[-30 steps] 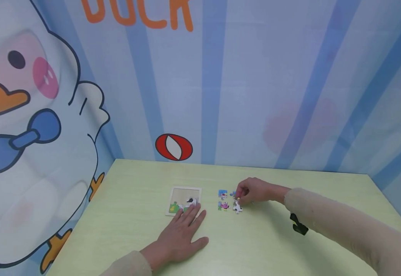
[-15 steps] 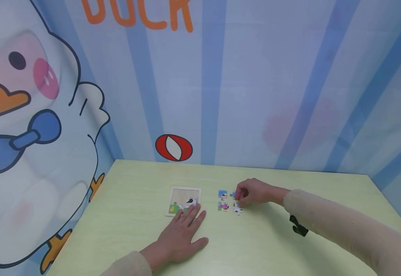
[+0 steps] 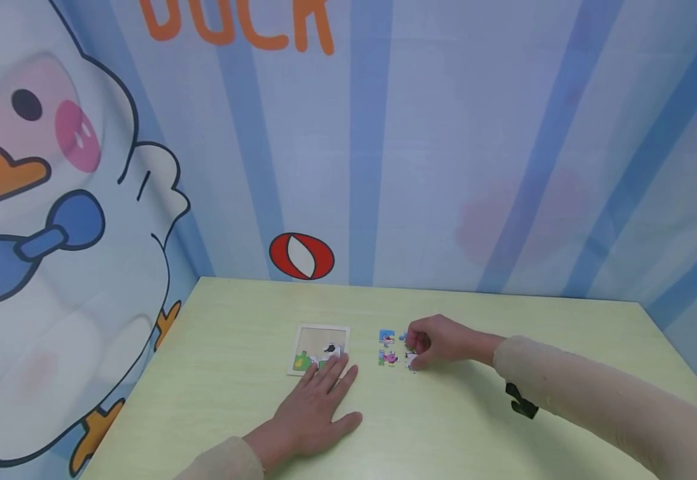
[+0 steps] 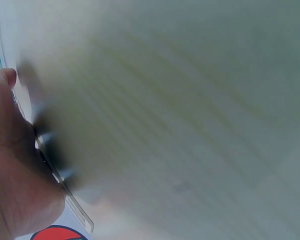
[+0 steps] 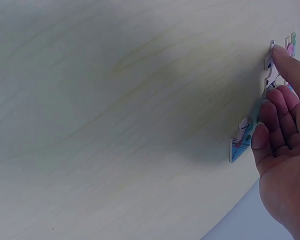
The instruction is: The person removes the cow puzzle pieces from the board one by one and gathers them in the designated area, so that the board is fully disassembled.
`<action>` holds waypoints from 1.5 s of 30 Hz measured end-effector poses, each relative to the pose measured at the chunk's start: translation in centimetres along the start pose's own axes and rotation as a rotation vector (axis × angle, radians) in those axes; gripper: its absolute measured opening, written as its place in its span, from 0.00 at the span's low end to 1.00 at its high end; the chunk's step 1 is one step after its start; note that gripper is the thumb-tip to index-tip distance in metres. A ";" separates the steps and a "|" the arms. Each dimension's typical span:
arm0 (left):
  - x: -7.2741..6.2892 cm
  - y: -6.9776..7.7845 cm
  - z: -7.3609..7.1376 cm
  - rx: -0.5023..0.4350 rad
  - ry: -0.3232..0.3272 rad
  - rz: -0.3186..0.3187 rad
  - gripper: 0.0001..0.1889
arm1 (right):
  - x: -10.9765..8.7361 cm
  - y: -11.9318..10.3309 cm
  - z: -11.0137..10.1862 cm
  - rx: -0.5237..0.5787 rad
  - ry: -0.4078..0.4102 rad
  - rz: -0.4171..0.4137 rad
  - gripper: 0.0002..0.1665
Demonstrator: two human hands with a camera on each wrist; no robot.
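My left hand (image 3: 321, 410) lies flat with its fingers spread, the fingertips on the lower right edge of a shallow puzzle tray (image 3: 323, 327). Green and black-and-white puzzle pieces sit in the tray's lower part, partly hidden by those fingers. To the right, my right hand (image 3: 444, 339) has its thumb and curled fingers at a white puzzle piece with black patches (image 3: 409, 360), gripping it low at the table. In the right wrist view the thumb (image 5: 290, 70) touches one end of this piece, and the fingers curl at its other end.
Left of the right hand lie a blue puzzle piece (image 3: 387, 337) and one with a pink figure (image 3: 389, 359). Another blue piece (image 5: 240, 142) lies beside the right fingers. The pale table (image 3: 234, 313) meets a duck-print backdrop (image 3: 420, 167) at its far edge.
The black-patched piece has turned and shifted slightly under the right hand. The right thumb has moved a little left and down, covering more of it. The left hand stays put.
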State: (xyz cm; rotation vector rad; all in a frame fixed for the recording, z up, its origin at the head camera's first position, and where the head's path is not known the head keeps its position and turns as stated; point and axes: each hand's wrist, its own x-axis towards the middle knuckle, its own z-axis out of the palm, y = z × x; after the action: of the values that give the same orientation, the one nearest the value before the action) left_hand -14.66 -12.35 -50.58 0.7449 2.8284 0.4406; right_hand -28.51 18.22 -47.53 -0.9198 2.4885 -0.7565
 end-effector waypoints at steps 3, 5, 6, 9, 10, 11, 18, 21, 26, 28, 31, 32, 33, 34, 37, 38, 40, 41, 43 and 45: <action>0.0 0.0 0.0 -0.003 0.000 0.001 0.41 | 0.0 -0.2 0.0 -0.019 0.001 -0.002 0.17; 0.0 0.0 0.0 -0.003 0.005 0.006 0.41 | -0.1 -0.3 0.0 -0.029 -0.002 -0.007 0.16; 0.0 0.0 0.0 -0.005 0.009 0.009 0.41 | -0.1 -0.3 0.0 -0.032 -0.003 -0.009 0.16; -0.1 -0.1 0.1 -0.010 0.023 0.021 0.41 | -0.2 -0.4 0.0 -0.042 -0.007 -0.023 0.16; -0.1 -0.1 0.1 -0.011 0.028 0.025 0.41 | -0.3 -0.4 0.0 -0.044 -0.007 -0.029 0.16; 0.0 -0.1 0.1 -0.013 0.030 0.027 0.41 | -0.3 -0.4 0.0 -0.043 -0.008 -0.031 0.16; -0.1 0.0 0.0 -0.015 0.023 0.025 0.41 | -0.5 -0.3 0.0 -0.042 -0.010 -0.039 0.16; -0.2 0.1 0.0 -0.009 0.020 0.022 0.41 | -0.5 -0.4 -0.2 -0.052 -0.008 -0.036 0.15; 0.0 0.1 0.0 -0.001 0.011 0.014 0.42 | 0.1 -1.0 -0.8 -0.072 0.000 -0.027 0.15; 0.0 0.0 0.1 -0.003 0.008 0.013 0.42 | 0.5 -1.3 -1.1 -0.073 -0.002 -0.031 0.15; 0.1 -0.1 0.1 -0.010 0.008 0.016 0.42 | 1.3 -1.9 -1.3 -0.069 -0.008 -0.025 0.15; 0.1 -0.2 0.1 -0.012 0.006 0.016 0.42 | 1.7 -2.1 -1.3 -0.069 -0.012 -0.027 0.15; 0.1 -0.3 0.1 -0.013 0.006 0.017 0.41 | 2.0 -2.4 -1.3 -0.066 -0.017 -0.025 0.15; 0.1 -0.3 0.1 -0.013 0.002 0.016 0.41 | 2.4 -2.7 -1.3 -0.066 -0.024 -0.024 0.15; 0.1 -0.3 0.0 -0.005 -0.015 0.012 0.41 | 3.4 -3.7 -1.1 -0.066 -0.052 -0.032 0.14; 0.1 -0.3 -0.1 -0.002 -0.019 0.011 0.42 | 3.8 -4.0 -1.1 -0.072 -0.060 -0.043 0.15; 0.1 -0.2 -0.2 0.006 -0.029 0.007 0.42 | 4.5 -4.6 -1.0 -0.089 -0.072 -0.063 0.15; 0.2 -0.2 -0.3 0.009 -0.030 0.006 0.42 | 4.9 -4.9 -1.0 -0.094 -0.074 -0.069 0.16; 0.2 -0.1 -0.4 0.008 -0.034 0.004 0.42 | 5.5 -5.3 -0.9 -0.110 -0.078 -0.079 0.16; 0.3 -0.1 -0.3 0.004 -0.035 0.005 0.42 | 6.2 -5.7 -0.9 -0.120 -0.084 -0.077 0.17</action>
State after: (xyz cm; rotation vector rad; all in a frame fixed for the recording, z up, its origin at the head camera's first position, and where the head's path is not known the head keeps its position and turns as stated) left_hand -15.01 -12.35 -50.36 0.7530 2.7964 0.4186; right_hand -30.61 10.66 -44.40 -1.0726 2.4584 -0.5851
